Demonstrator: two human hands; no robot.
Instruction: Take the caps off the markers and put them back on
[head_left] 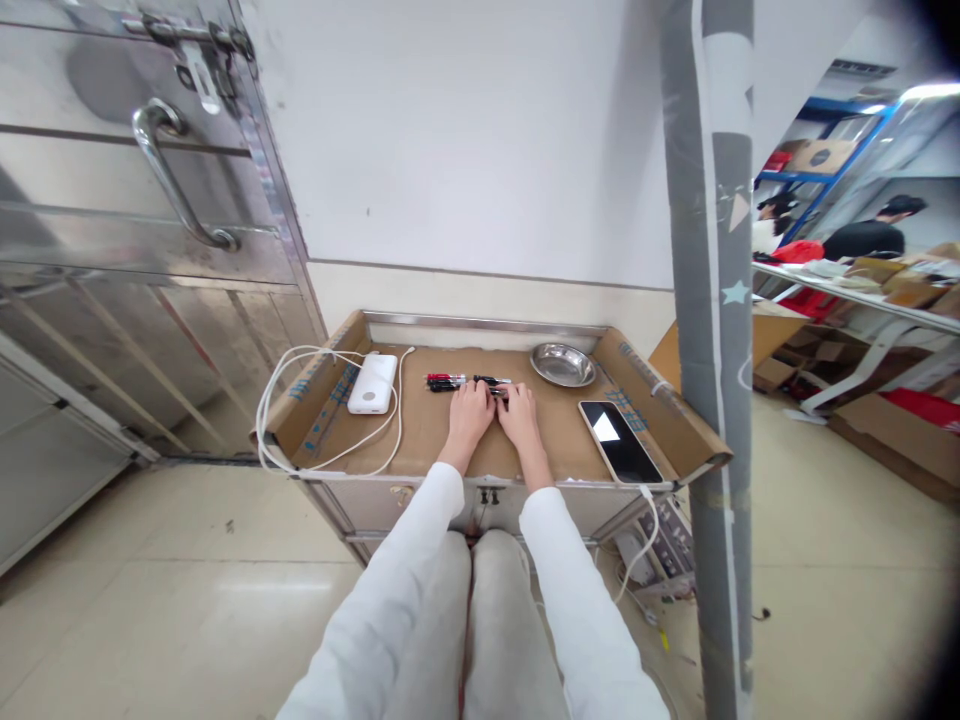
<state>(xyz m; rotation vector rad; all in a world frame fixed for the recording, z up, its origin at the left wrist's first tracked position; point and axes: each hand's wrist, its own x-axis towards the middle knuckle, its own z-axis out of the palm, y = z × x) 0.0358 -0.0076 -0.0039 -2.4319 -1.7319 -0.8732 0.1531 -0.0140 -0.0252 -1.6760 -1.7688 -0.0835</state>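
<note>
Several pens with red and black ends lie side by side across the middle of the cardboard-lined tray. My left hand rests at the near side of the pens, its fingers bent over a dark pen. Close beside it, my right hand has its fingertips pinched at the right end of that pen. The fingers cover much of the pen. Both hands nearly touch each other.
A white power bank with a looped white cable lies on the left. To the right are a round metal dish and a phone plugged into a cable. A wrapped grey post stands beside the tray; people sit farther off.
</note>
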